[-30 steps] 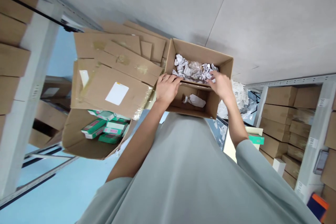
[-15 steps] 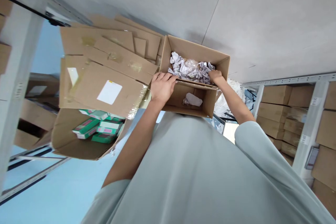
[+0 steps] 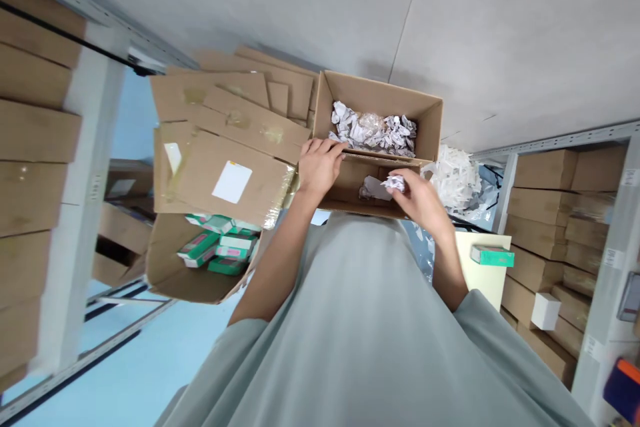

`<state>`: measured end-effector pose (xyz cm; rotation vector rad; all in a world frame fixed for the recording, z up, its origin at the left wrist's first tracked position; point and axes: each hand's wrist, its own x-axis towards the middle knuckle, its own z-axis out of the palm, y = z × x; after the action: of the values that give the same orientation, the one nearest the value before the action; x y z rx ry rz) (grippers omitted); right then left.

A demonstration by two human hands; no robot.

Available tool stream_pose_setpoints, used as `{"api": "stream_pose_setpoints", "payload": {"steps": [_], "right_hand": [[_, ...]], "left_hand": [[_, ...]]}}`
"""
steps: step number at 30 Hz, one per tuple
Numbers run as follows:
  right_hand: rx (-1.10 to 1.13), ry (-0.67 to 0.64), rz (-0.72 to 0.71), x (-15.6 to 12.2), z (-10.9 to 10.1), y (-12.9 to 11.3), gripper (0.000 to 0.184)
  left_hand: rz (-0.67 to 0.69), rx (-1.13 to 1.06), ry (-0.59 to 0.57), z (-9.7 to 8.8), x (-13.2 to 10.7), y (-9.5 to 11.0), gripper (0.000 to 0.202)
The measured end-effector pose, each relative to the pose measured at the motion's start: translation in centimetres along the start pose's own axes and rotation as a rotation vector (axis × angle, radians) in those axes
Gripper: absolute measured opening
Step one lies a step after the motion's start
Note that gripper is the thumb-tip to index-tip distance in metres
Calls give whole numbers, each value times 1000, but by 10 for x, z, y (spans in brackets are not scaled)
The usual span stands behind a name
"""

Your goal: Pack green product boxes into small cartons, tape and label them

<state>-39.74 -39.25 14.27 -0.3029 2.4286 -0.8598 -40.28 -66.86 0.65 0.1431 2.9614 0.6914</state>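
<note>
An open cardboard box (image 3: 430, 121) sits in front of me, split by a cardboard divider (image 3: 380, 159). The far part holds several crumpled white paper wads (image 3: 373, 132). The near part holds one crumpled wad (image 3: 373, 188). My left hand (image 3: 320, 167) rests on the divider's left end, fingers curled over its edge. My right hand (image 3: 417, 197) hovers over the near part, fingers pinched on a small crumpled paper wad (image 3: 395, 182).
To the left lies a larger opened carton (image 3: 225, 173) with several green and white small boxes (image 3: 220, 250) inside. Flattened cardboard (image 3: 260, 80) lies behind it. White packing material (image 3: 453, 177) heaps at the right. Shelves with stacked cartons (image 3: 545, 213) stand on both sides.
My right hand has come back from the far compartment to the near one, now pinching a paper wad. My left hand has stayed on the divider.
</note>
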Motion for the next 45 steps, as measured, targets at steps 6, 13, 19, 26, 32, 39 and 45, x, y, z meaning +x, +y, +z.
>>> {"api": "stream_pose_setpoints", "payload": {"steps": [6,13,19,26,32,39,45], "right_hand": [[211,-34,96,-8,32,13,63],[62,224,492,-58,37,56,55],[-18,7,638,-54,76,56,43],[-17,83,762,-100,110,40,46],[103,219,1033,-196,135,27,46],[320,514,1418,-330,184,33,43],[493,811,1610,-434,241,62,41]], "left_hand": [[49,-99,52,-11,-4,-6,64],[-131,-216,142,-34,-46,-27,81],[-433,-272,-297,-36,-97,-36,57],[-341,-84,-605,-38,-113,-30,34],[-35,-36,-761,-22,-97,14,41],[457,146,-915,18,-101,167,49],[813,190,-888,70,-154,304,53]]}}
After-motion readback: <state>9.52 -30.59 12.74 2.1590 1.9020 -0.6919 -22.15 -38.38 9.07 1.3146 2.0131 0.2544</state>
